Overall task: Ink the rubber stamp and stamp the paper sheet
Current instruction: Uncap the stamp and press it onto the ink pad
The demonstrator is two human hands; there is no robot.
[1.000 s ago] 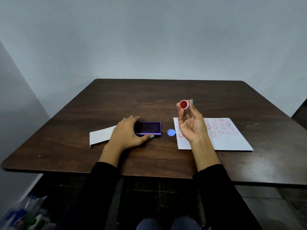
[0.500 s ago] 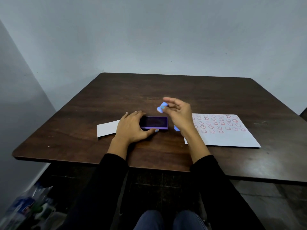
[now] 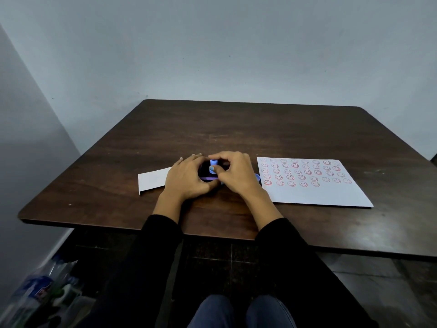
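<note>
While you press the blue rubber stamp (image 3: 213, 167) down, your right hand (image 3: 236, 174) pinches its small handle between thumb and fingertips, and the stamp stands upright on the dark ink pad (image 3: 209, 172). That upright hold looks meant to seat the whole face flat in the ink so the print comes out even. Whether the face is fully down on the pad you cannot tell, since your fingers hide it.

Your left hand (image 3: 188, 177) curls around the near-left side of the pad, fingers clasping its edge, which probably keeps the light case from sliding or lifting with the stamp. Only a strip of the pad's purple rim shows between your two hands.

A blue cap (image 3: 257, 177) peeks out just beyond your right wrist, lying on the bench (image 3: 236, 129) between the pad and the paper sheet (image 3: 312, 185). That sheet lies flat to your right, well clear of the ink. Its far half already carries rows of red smiley prints, while the near strip is blank, so that is likely where the fresh print belongs.

A smaller white card (image 3: 152, 178) sits to the left, partly under your left hand, doing no visible work.

Judging by this, you are at the inking step, with the stamping not yet done.
</note>
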